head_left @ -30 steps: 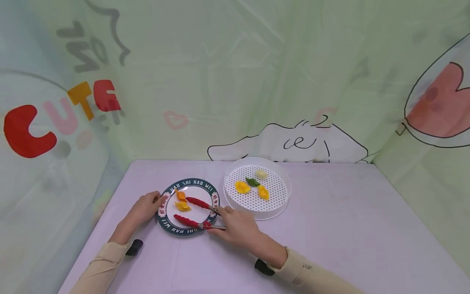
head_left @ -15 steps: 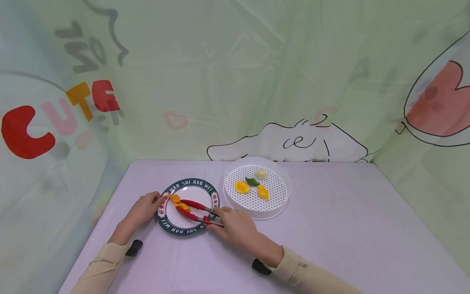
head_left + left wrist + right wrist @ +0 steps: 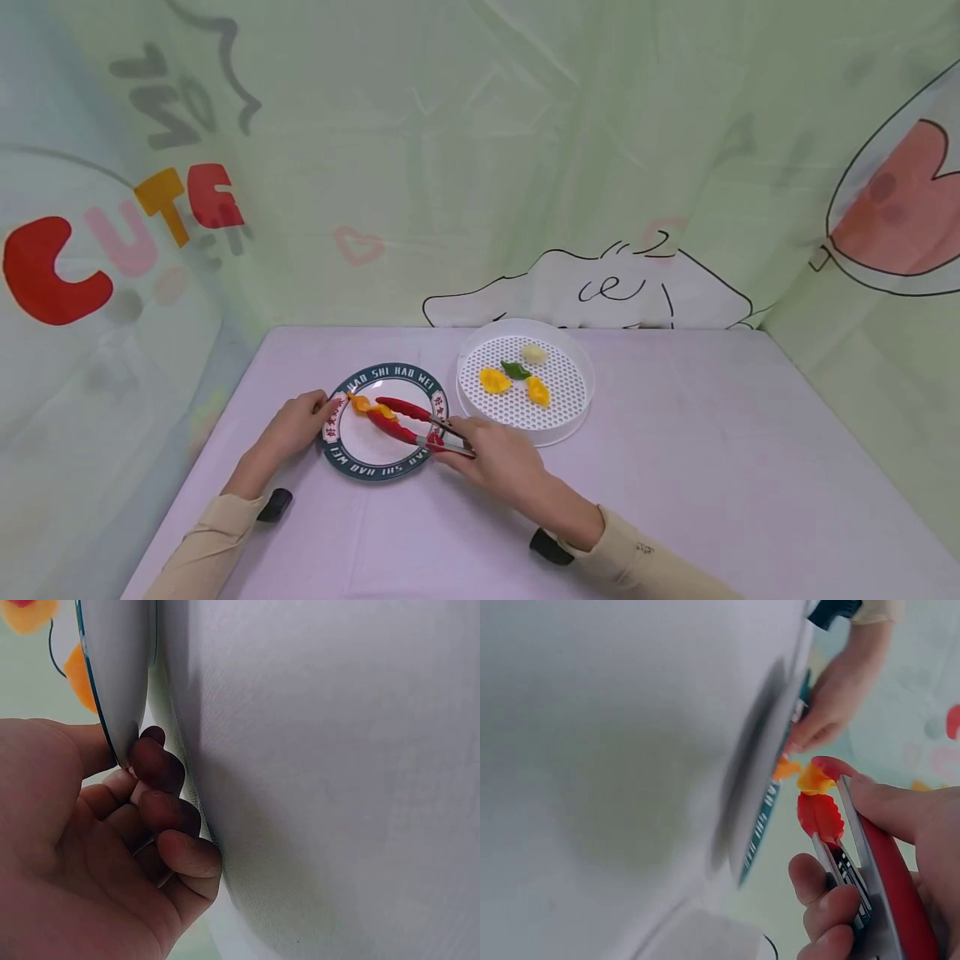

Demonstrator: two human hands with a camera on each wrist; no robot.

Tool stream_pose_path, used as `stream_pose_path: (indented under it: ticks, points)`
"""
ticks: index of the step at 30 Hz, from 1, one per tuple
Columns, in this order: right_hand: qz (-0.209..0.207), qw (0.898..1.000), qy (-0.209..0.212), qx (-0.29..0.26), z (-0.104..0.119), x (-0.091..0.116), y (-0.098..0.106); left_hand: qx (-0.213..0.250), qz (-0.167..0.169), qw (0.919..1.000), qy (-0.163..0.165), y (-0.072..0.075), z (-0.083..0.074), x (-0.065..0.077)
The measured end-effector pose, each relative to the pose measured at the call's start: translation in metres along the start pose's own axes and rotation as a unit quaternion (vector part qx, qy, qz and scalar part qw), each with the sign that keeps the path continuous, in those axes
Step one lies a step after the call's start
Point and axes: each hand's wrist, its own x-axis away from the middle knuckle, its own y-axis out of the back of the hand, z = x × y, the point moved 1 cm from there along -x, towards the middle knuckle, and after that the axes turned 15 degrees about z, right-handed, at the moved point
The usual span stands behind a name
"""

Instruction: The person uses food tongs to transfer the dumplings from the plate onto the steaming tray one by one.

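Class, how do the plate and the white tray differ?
The plate has a dark green lettered rim; the tray is plain white. The plate's middle is unpierced; the tray's floor is full of holes. The plate is shallow; the tray has a taller wall. Both are round.

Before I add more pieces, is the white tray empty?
Not empty: the tray holds two yellow pieces, a green one and a pale one.
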Motion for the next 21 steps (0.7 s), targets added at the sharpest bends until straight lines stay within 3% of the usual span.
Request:
stream_pose_path:
  ticks: [10,21]
  points:
    - [-0.047,0.997,-0.067,-0.003,-0.039,0.028,0.035,0.000,-0.002,1.0000,-0.002,-0.002,0.006,-0.005]
    - [0.023,0.991,-0.129,0.007,-0.083,0.054,0.069,-0.003,-0.002,1.0000,-0.005,-0.002,0.005,-0.005]
